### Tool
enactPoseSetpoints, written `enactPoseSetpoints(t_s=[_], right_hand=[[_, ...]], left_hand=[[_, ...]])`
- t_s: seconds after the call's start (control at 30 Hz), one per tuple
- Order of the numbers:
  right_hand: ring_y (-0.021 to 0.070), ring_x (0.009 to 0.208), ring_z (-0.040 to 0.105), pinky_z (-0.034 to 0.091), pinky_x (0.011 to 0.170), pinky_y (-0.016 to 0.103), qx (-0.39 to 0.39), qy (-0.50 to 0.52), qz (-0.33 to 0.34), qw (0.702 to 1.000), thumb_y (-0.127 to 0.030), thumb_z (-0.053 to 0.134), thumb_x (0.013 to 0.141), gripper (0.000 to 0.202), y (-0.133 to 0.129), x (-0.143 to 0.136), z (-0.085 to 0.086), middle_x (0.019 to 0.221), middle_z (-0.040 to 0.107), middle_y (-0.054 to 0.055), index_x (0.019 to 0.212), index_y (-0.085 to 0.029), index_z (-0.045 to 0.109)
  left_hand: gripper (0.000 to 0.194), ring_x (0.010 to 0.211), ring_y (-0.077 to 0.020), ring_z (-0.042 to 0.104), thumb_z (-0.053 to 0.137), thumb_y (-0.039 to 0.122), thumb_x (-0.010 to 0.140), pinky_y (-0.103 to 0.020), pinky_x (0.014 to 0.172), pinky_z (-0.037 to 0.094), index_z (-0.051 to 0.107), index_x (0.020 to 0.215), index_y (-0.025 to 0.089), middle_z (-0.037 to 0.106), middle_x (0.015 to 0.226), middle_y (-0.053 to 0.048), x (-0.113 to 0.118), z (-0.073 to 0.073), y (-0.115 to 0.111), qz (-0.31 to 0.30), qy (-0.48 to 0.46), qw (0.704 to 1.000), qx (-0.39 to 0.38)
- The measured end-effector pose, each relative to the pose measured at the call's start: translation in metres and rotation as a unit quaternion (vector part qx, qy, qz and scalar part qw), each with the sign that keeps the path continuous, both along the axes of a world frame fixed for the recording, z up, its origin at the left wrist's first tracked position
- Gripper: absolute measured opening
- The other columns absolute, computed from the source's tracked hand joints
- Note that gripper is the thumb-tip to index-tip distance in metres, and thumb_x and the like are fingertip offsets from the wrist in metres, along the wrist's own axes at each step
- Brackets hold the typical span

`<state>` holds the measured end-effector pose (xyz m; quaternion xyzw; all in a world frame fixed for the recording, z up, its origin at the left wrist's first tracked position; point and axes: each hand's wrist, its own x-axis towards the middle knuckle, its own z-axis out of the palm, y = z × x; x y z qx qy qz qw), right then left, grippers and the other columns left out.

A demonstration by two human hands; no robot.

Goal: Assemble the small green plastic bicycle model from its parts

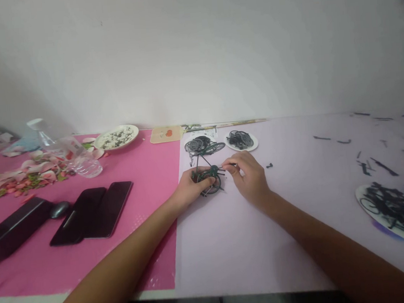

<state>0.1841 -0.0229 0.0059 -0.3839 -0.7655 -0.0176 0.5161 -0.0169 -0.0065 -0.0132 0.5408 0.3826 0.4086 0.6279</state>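
Note:
A small dark model bicycle (209,172) is at the middle of the table, with thin spoked wheels. My left hand (193,186) is closed round its lower part, thumb across the frame near one wheel. Just to the right, my right hand (246,175) pinches a small thin dark part (232,164) between thumb and forefinger, its tip at the side of the model. Whether that part touches the model is too small to tell. A tiny black piece (269,165) lies on the table to the right of my right hand.
Behind are plates of dark wheels (255,143) and a yellow tray (154,136). Scattered black parts (383,166) and a loaded plate (361,193) are at right. On the pink left side are phones (110,209), a bottle (86,166), petals (30,173) and a white dish (134,134).

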Motion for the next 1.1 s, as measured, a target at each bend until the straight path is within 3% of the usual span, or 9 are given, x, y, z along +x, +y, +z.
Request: enactPoseSetpoints(t_s=[0.23, 0.63, 1.1], right_hand=[[0.0230, 0.082, 0.061, 0.051, 0.076, 0.040, 0.007, 0.018, 0.002, 1.000, -0.036, 0.056, 0.104, 0.018, -0.0032, -0.0007, 0.0015, 0.086, 0.070, 0.007, 0.095, -0.024, 0.067], [0.0232, 0.084, 0.063, 0.052, 0.078, 0.041, -0.009, -0.006, 0.045, 0.999, -0.036, 0.065, 0.099, 0.013, -0.0015, -0.0017, -0.0016, 0.087, 0.072, 0.005, 0.094, -0.026, 0.069], [0.0215, 0.082, 0.061, 0.053, 0.077, 0.038, 0.024, -0.019, 0.038, 0.999, -0.024, 0.072, 0.094, 0.004, 0.0014, -0.0003, -0.0040, 0.085, 0.072, 0.004, 0.092, -0.024, 0.069]], left_hand=[[0.042, 0.086, -0.0205, 0.072, 0.084, 0.031, 0.078, -0.034, 0.083, 0.058, 0.073, 0.115, 0.014, 0.078, 0.100, -0.010, -0.0003, -0.0029, 0.0015, 0.007, 0.000, 1.000, -0.006], [0.042, 0.088, -0.0211, 0.072, 0.083, 0.034, 0.079, -0.033, 0.082, 0.057, 0.073, 0.114, 0.014, 0.078, 0.102, -0.011, -0.0005, -0.0019, 0.0017, 0.007, 0.020, 1.000, 0.005], [0.046, 0.089, -0.0212, 0.073, 0.085, 0.033, 0.077, -0.033, 0.083, 0.058, 0.073, 0.116, 0.012, 0.078, 0.106, -0.013, 0.0013, -0.0010, 0.0016, 0.019, 0.058, 0.998, -0.006]])
